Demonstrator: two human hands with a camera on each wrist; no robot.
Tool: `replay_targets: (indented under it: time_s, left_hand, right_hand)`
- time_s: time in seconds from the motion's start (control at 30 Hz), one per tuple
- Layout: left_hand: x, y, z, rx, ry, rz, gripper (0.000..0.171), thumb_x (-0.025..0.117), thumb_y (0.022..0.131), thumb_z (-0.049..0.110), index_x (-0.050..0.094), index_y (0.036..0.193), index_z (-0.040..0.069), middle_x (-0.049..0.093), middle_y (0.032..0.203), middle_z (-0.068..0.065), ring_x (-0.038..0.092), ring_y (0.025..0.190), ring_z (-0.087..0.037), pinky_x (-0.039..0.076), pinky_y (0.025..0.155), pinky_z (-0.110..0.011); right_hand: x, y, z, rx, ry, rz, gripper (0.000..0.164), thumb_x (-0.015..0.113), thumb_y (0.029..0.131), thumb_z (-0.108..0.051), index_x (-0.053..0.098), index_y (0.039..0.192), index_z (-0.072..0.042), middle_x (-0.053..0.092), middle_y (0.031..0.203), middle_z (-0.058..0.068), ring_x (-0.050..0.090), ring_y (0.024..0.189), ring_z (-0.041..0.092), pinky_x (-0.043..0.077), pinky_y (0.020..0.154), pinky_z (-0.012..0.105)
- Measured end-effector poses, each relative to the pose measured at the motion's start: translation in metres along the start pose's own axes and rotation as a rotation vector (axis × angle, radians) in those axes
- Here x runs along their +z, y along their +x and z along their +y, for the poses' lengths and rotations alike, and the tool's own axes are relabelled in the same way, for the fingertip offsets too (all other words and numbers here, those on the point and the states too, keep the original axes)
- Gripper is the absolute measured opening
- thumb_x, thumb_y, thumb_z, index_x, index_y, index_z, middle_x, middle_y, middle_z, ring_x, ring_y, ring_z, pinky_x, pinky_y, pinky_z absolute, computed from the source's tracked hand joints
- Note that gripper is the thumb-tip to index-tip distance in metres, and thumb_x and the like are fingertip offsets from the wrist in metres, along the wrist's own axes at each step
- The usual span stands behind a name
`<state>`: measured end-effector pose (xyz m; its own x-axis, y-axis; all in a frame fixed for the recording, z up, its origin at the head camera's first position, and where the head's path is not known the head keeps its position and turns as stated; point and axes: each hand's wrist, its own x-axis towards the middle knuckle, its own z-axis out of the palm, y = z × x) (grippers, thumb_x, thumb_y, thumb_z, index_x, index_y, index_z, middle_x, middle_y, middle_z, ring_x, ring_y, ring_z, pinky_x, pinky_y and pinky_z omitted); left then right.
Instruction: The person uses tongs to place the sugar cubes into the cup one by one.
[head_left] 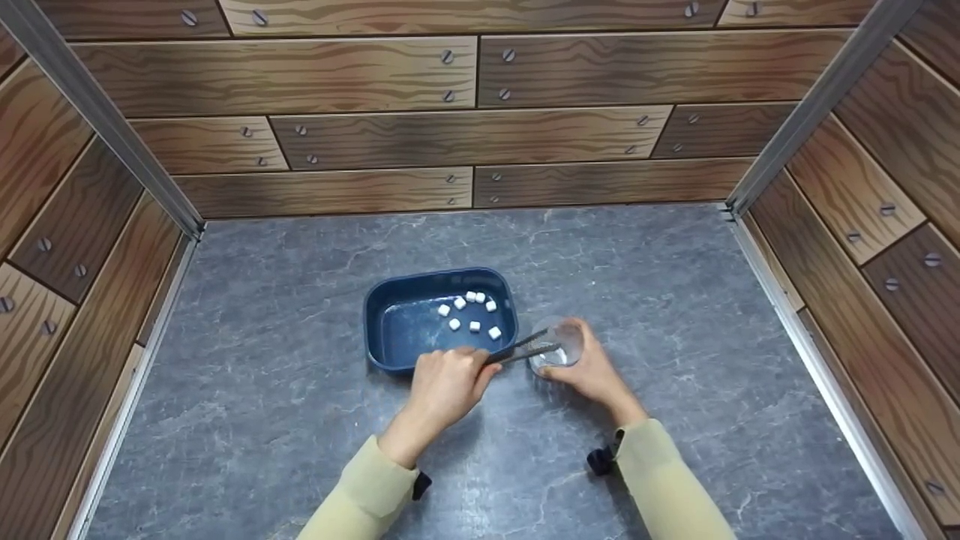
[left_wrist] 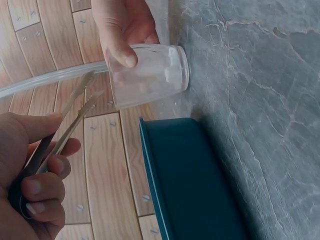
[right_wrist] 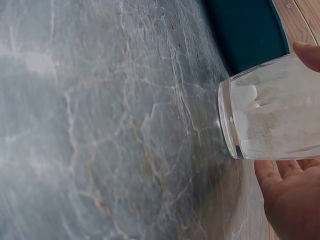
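Note:
My left hand [head_left: 450,382] grips a pair of dark metal tongs [head_left: 516,352]. Their tips stand apart above the mouth of a clear glass [left_wrist: 142,82], with nothing seen between them in the left wrist view. On the glass's right side, my right hand [head_left: 596,371] holds it with the thumb and fingers around the wall. White pieces [left_wrist: 173,75] lie at the bottom inside the glass, which stands upright on the grey surface. Left of the glass is a dark blue rectangular tub [head_left: 367,330] with several small white cubes [head_left: 475,326] in its right half.
The marbled grey tabletop [head_left: 660,300] is bounded by wood-patterned panels [head_left: 360,67] at the back and both sides. Metal strips [head_left: 817,397] run along the side edges. The tub's raised wall stands close beside the glass.

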<state>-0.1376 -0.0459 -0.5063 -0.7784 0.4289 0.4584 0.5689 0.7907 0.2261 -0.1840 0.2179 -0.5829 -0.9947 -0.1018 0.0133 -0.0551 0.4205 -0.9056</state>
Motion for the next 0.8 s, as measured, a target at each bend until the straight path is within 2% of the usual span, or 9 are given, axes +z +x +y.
replay_targets:
  time_s: [0.17,0.3,0.5,0.8]
  left_hand:
    - [-0.002,-0.003,-0.007,-0.039,0.021,0.037,0.026,0.068,0.092,0.036,0.069,0.082,0.012,0.062,0.069,-0.001,0.057,0.048,-0.024,0.04,0.04,-0.037]
    - [-0.004,-0.006,-0.014,-0.059,0.031,0.052,0.027,0.069,0.091,0.036,0.069,0.081,0.011,0.063,0.07,-0.001,0.058,0.048,-0.025,0.041,0.04,-0.038]
    - [-0.006,-0.014,-0.028,-0.084,0.044,0.046,0.028,0.07,0.091,0.036,0.07,0.081,0.009,0.062,0.067,-0.002,0.057,0.048,-0.025,0.041,0.04,-0.039]
    - [-0.017,-0.025,-0.055,-0.177,0.066,0.023,0.025,0.072,0.09,0.033,0.072,0.084,0.009,0.061,0.067,0.0,0.055,0.047,-0.021,0.04,0.04,-0.035]
  right_hand:
    - [0.0,-0.001,-0.002,0.012,-0.023,0.002,0.091,0.092,0.061,-0.012,0.042,0.136,-0.002,0.055,0.131,0.02,0.048,0.125,0.035,0.029,0.109,0.048]
    - [-0.001,-0.001,-0.003,0.03,-0.055,0.008,0.095,0.092,0.062,-0.014,0.039,0.14,-0.001,0.052,0.135,0.02,0.046,0.128,0.035,0.028,0.11,0.049]
    - [-0.001,-0.001,-0.003,0.053,-0.07,0.009,0.1,0.091,0.061,-0.014,0.037,0.144,-0.001,0.048,0.141,0.022,0.043,0.131,0.036,0.027,0.11,0.05]
    - [0.0,0.0,-0.002,0.048,-0.051,0.006,0.097,0.092,0.06,-0.014,0.04,0.141,-0.002,0.048,0.138,0.022,0.044,0.128,0.037,0.028,0.109,0.051]
